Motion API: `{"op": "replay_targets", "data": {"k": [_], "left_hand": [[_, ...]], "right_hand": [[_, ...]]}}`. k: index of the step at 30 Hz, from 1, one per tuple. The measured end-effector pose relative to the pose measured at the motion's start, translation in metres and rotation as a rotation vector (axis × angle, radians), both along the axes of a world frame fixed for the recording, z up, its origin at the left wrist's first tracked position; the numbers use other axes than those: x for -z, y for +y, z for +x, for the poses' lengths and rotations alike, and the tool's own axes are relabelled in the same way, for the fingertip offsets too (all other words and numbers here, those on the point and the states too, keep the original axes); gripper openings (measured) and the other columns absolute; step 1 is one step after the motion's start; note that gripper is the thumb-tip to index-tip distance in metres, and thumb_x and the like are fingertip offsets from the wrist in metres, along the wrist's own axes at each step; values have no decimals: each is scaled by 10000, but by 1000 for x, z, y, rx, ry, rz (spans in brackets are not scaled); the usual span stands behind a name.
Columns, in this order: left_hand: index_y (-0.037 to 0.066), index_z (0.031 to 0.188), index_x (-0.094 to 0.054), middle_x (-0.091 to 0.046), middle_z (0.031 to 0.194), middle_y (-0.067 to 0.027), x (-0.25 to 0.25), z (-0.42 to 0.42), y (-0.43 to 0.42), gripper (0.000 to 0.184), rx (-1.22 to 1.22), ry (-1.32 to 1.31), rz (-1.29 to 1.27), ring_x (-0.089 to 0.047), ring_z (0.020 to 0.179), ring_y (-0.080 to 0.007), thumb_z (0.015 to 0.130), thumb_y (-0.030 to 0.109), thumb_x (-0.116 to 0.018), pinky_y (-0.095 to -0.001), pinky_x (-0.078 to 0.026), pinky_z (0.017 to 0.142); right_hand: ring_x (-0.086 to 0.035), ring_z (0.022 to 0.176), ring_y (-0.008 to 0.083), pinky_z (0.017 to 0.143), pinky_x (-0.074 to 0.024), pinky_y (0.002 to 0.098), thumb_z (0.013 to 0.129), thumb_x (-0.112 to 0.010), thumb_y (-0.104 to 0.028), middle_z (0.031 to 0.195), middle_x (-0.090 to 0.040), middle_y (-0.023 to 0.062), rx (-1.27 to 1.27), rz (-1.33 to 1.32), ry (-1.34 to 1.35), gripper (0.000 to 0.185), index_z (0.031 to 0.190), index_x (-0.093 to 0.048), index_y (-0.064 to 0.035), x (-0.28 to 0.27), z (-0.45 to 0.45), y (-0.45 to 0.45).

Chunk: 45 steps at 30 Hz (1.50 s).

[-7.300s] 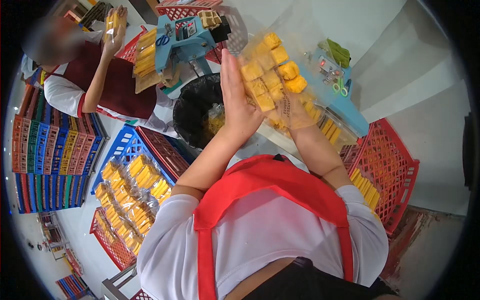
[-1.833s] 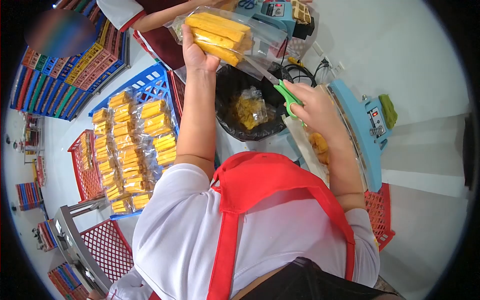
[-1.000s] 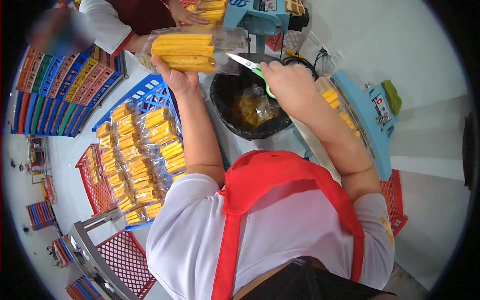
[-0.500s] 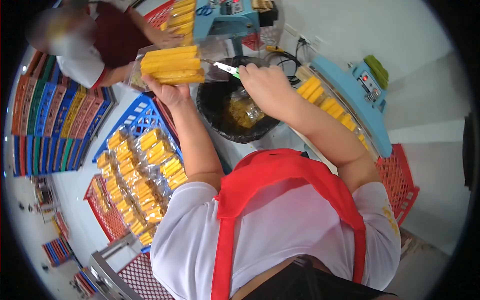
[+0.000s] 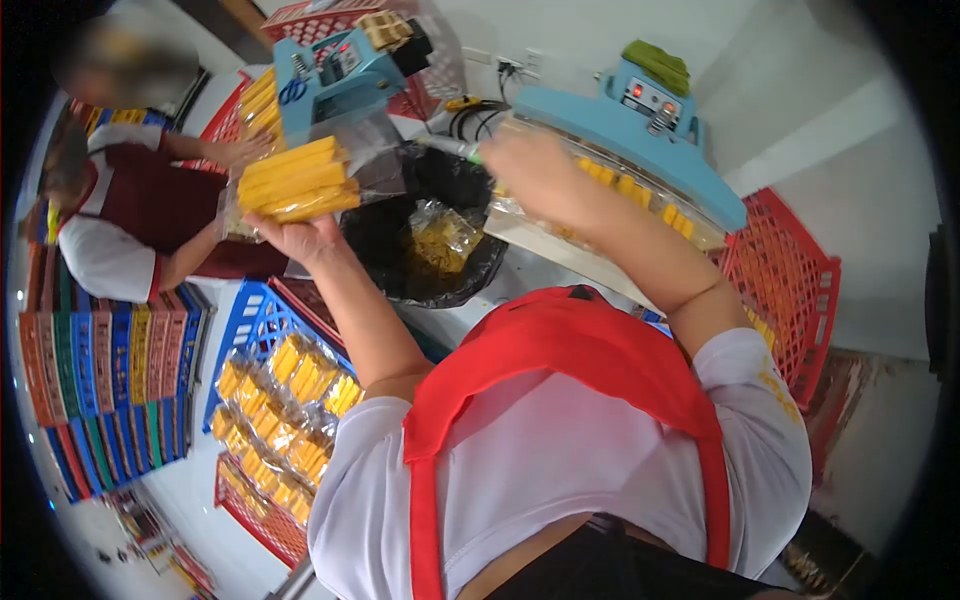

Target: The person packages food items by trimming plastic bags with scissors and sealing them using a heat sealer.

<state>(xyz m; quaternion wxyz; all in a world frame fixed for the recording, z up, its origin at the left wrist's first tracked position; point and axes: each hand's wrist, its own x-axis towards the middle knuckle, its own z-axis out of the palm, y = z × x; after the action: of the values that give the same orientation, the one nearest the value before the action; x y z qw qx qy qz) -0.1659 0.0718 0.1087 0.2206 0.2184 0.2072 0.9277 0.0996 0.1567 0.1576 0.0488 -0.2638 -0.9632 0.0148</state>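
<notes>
My left hand (image 5: 302, 236) is closed round the lower edge of a clear plastic bag of yellow sticks (image 5: 298, 182). The bag's loose, unfilled end points right. My right hand (image 5: 535, 168), smeared by motion, grips green-handled scissors (image 5: 452, 147), whose blades point left, apart from the bag. Below both hands stands a bin with a black liner (image 5: 365, 250), holding yellow crumbs and crumpled plastic.
At right is a blue sealing machine (image 5: 600, 125) with yellow sticks along it; a second sealer (image 5: 350, 85) stands behind the bag. Packed bags fill a blue crate (image 5: 240, 320) at lower left. A co-worker (image 5: 130, 200) stands at left, near stacked crates (image 5: 110, 360).
The view has shifted, showing more of the right sealer and the co-worker. The scissors have drawn back from the bag toward the right. My left hand still holds the bag.
</notes>
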Motion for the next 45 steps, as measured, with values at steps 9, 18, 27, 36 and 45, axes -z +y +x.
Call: {"op": "replay_targets", "data": {"k": [9, 18, 27, 36, 45], "left_hand": [[142, 1214, -405, -406, 1254, -74, 8, 31, -5, 562, 218, -225, -85, -351, 1164, -310, 773, 489, -443, -515, -247, 963], [114, 1221, -382, -410, 1247, -66, -31, 103, 16, 591, 425, -254, 26, -381, 1145, -260, 794, 519, -444, -440, -289, 966], [87, 1227, -360, -392, 1255, -92, -41, 116, -2, 582, 425, -220, 44, -366, 1155, -271, 820, 501, -405, -435, -269, 979], [74, 1224, -366, -377, 1262, -123, -32, 136, 6, 518, 732, -385, 61, -347, 1155, -328, 861, 440, -319, -496, -270, 960], [58, 1235, -353, -337, 1230, -246, -16, 190, -6, 530, 1335, -829, 175, -406, 1092, -372, 852, 422, -392, -386, -460, 842]], "right_hand": [[-517, 956, 326, 799, -411, 384, 695, -580, -210, 1022, -548, 182, 786, -159, 450, 448, 1113, -488, -79, 91, 252, 163], [-551, 848, 355, 728, -432, 414, 694, -600, -255, 886, -585, 198, 1008, -67, 209, 322, 929, -579, -35, 128, 241, 178], [-551, 862, 342, 728, -435, 428, 761, -497, -227, 900, -589, 166, 1059, -12, 195, 255, 935, -590, -67, 110, 213, 151], [-526, 861, 135, 759, -399, 273, 788, -557, -292, 971, -581, 39, 466, -697, 926, 354, 1048, -564, -52, 44, 115, 108], [-479, 1048, 216, 871, -403, 364, 820, -485, -314, 1176, -467, 85, -451, -2339, 954, 456, 1206, -401, -87, 74, 11, 51]]}}
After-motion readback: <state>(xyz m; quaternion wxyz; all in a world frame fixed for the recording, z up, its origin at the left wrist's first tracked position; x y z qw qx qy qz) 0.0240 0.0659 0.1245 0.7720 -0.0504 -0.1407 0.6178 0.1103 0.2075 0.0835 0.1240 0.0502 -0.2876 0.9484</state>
